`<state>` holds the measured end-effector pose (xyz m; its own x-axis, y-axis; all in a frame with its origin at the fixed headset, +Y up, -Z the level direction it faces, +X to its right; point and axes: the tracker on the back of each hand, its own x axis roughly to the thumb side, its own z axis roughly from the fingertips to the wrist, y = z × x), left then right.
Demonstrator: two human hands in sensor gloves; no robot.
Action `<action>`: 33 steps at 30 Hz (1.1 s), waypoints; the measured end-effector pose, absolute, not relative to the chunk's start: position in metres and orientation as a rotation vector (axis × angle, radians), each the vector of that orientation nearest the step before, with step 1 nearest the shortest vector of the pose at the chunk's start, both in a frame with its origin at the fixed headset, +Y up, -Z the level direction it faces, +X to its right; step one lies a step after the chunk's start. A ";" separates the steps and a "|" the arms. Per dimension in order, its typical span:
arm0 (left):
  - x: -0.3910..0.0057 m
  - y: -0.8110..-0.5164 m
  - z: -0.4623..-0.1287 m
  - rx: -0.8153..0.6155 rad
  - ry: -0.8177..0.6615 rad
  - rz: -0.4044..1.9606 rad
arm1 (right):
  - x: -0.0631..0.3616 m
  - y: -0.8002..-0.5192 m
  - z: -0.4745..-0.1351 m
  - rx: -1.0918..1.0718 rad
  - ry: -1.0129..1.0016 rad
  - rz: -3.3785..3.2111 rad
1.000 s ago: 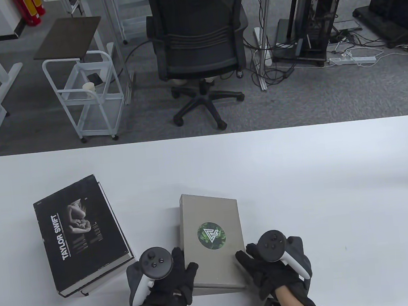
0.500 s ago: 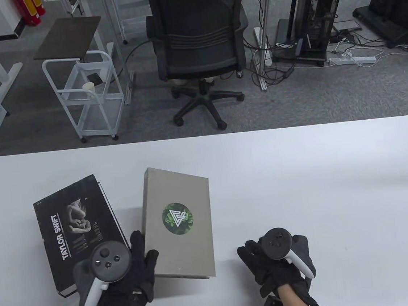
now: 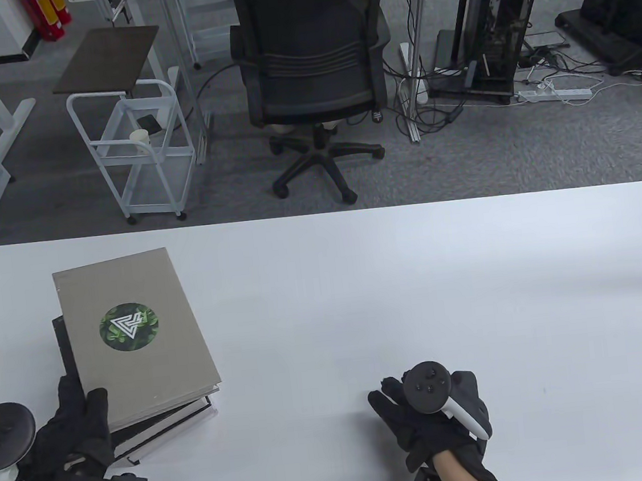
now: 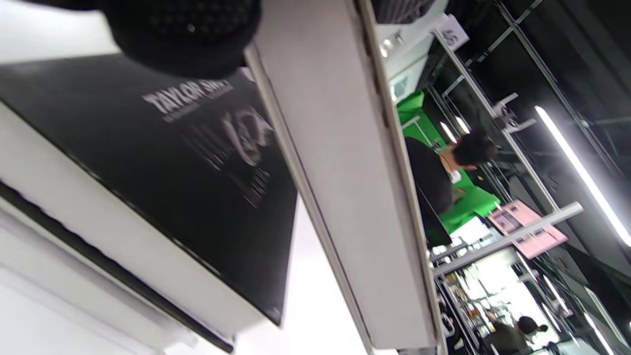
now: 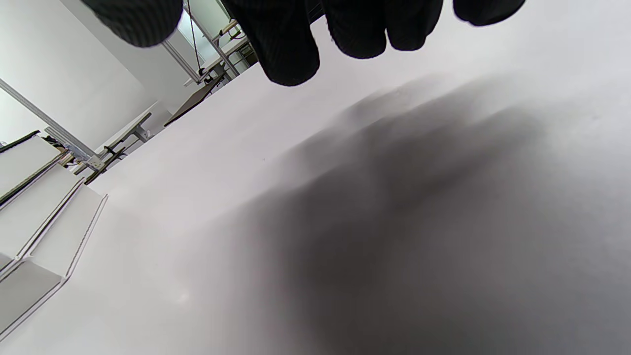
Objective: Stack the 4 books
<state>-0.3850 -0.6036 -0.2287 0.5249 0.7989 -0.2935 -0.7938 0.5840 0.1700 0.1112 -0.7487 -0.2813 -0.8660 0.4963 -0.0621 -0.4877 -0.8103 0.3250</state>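
Note:
A grey book [image 3: 136, 334] with a round green emblem lies over the black Taylor Swift book [image 3: 165, 423] at the table's left. My left hand [image 3: 86, 408] grips its near left corner. In the left wrist view the grey book [image 4: 340, 172] is tilted, with a gap above the black cover [image 4: 187, 162], and a fingertip [image 4: 187, 29] lies at its edge. Another book's edge [image 3: 148, 450] shows under the black one. My right hand [image 3: 395, 404] holds nothing and hovers over the table at the near middle, fingers [image 5: 291, 44] loosely hanging.
The white table [image 3: 419, 299] stretches to the right of the stack. A black office chair [image 3: 311, 64] and a white trolley [image 3: 134, 151] stand on the floor beyond the far edge.
My left hand carried the grey book from the table's middle leftward and over the black book. My right hand let go of it and stayed near the front middle.

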 end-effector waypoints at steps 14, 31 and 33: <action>-0.430 -0.647 -0.229 -0.033 0.500 1.068 | 0.110 -0.750 -0.281 0.029 0.484 2.587; -0.431 -0.662 -0.230 -0.079 0.523 1.053 | 0.109 -0.749 -0.281 0.014 0.502 2.612; -0.433 -0.664 -0.228 -0.084 0.524 1.059 | 0.109 -0.749 -0.281 0.016 0.504 2.611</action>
<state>-0.4328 -0.6638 -0.2281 0.3796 0.8086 -0.4494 -0.8478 0.4985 0.1807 0.1091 -0.7491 -0.2807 -0.8857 0.4578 -0.0771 -0.4536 -0.8180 0.3538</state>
